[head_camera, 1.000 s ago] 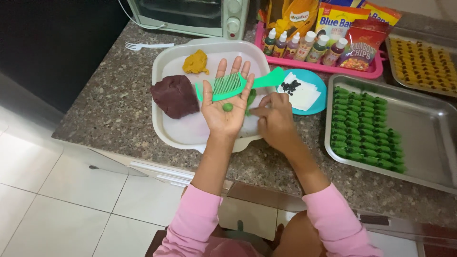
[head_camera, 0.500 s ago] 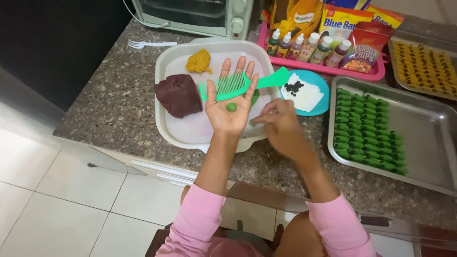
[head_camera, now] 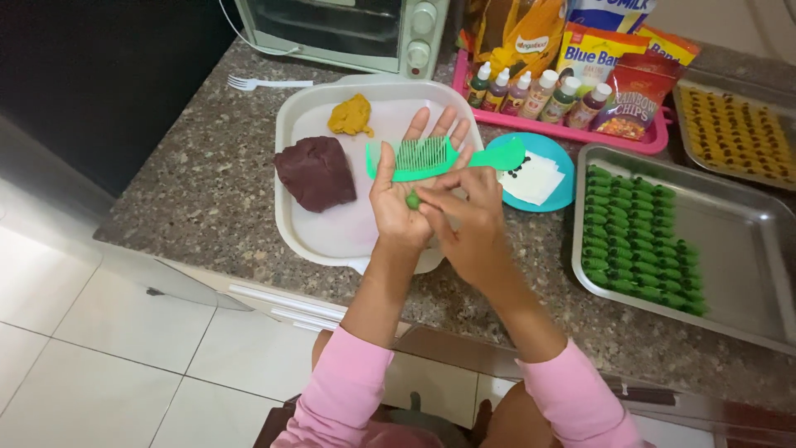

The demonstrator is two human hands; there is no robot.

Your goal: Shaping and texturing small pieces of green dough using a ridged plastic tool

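Head view: my left hand (head_camera: 404, 195) lies flat and open over the white tray (head_camera: 298, 124), green comb (head_camera: 431, 159) across its fingers, one small green dough ball (head_camera: 412, 200) on the palm. My right hand (head_camera: 468, 220) pinches at that ball, grip nearly closed. If the palm tilts, I reckon ball or comb slides off. Count: one comb, one ball, two dough lumps, five bottles (head_camera: 537, 90)

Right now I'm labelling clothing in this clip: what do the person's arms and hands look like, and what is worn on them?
Both arms wear pink long sleeves, pushed up so the forearms are bare. The left hand and right hand are bare: no gloves, and no rings, watch or bracelets that I can see. The fingers carry no visible markings.
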